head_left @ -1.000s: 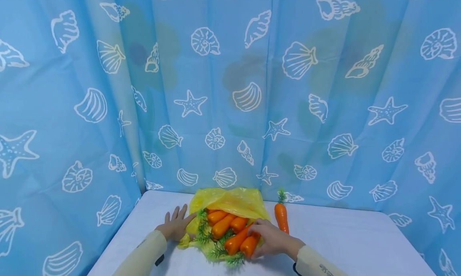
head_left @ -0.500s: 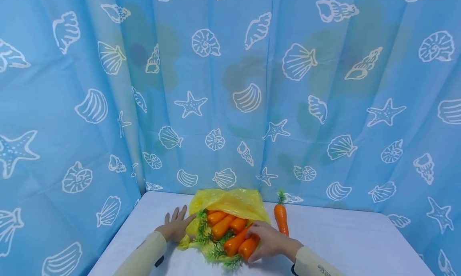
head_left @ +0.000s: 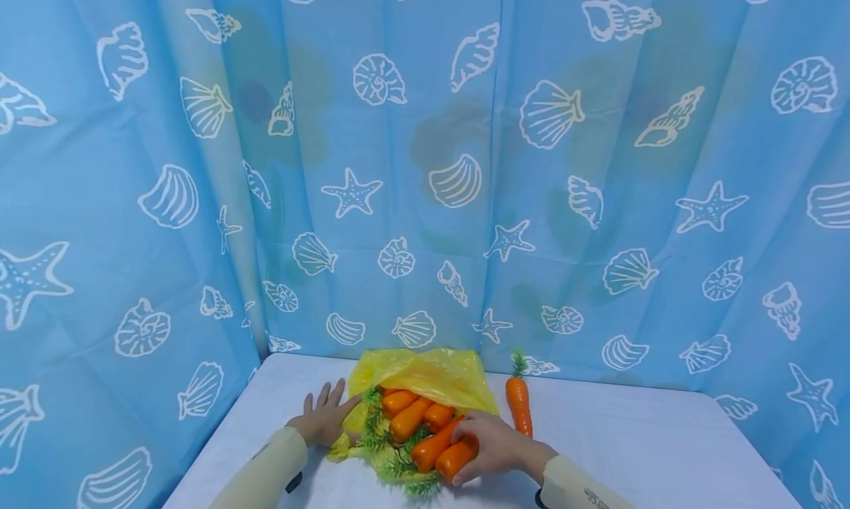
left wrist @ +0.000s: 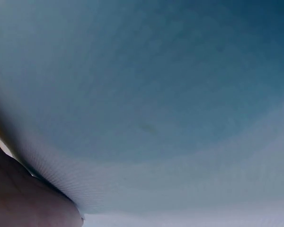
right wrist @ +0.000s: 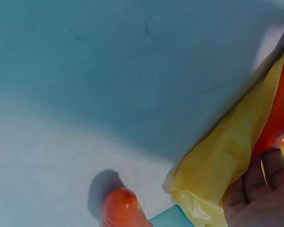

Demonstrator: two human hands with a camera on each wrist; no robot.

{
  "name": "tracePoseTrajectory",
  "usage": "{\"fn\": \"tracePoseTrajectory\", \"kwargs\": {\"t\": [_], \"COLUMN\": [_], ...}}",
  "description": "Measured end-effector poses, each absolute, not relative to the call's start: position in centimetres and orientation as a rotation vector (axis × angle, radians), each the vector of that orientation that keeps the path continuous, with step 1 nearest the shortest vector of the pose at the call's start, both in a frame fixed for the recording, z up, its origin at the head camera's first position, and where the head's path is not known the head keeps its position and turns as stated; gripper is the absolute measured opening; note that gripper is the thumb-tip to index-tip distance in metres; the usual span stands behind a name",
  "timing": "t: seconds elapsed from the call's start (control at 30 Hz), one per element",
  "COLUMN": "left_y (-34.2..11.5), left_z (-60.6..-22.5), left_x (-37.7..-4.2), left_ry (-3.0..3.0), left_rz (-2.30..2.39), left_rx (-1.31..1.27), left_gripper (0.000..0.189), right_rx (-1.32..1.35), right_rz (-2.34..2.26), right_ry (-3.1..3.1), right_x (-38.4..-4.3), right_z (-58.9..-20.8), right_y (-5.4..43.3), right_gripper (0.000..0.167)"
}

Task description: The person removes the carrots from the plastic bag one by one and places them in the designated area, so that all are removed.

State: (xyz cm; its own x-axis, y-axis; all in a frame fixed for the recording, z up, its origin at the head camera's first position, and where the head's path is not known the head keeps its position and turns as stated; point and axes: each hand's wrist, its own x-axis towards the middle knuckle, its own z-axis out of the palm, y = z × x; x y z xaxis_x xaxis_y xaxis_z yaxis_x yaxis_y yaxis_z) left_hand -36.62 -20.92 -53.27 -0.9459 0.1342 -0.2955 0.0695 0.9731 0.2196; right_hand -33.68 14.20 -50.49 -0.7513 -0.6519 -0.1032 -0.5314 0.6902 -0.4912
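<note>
In the head view a yellow plastic bag (head_left: 425,363) lies on its side, its mouth toward me. Several orange toy carrots (head_left: 409,419) with green leafy tops (head_left: 401,465) fill the mouth. My right hand (head_left: 491,444) grips the front right carrot (head_left: 457,457), thumb on the near side and fingers over the top. In the right wrist view, fingers (right wrist: 255,182) curl beside the yellow plastic, next to orange. My left hand (head_left: 324,414) lies with spread fingers at the bag's left edge, thumb side touching the plastic. The left wrist view shows mostly cloth and part of the hand (left wrist: 28,203).
One carrot (head_left: 519,404) lies alone right of the bag, behind my right forearm. A white cloth covers the table (head_left: 617,435). Blue curtains (head_left: 412,221) with shell prints stand along the back and left.
My right hand has shifted slightly left, with its carrot moving closer to the neighbouring one. The left hand, bag and lone carrot stay in place.
</note>
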Motion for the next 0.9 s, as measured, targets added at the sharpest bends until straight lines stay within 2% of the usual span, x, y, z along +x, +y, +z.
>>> {"fn": "tracePoseTrajectory", "kwargs": {"t": [0.9], "left_y": [-21.03], "left_z": [-53.3], "left_x": [-36.51], "left_ry": [2.833], "left_rz": [0.281], "left_rx": [0.19], "left_gripper": [0.074], "right_rx": [-0.937], "right_rz": [-0.844], "right_ry": [2.448], "right_x": [-32.83], "right_z": [-50.41], "right_y": [13.59], "right_gripper": [0.049]}}
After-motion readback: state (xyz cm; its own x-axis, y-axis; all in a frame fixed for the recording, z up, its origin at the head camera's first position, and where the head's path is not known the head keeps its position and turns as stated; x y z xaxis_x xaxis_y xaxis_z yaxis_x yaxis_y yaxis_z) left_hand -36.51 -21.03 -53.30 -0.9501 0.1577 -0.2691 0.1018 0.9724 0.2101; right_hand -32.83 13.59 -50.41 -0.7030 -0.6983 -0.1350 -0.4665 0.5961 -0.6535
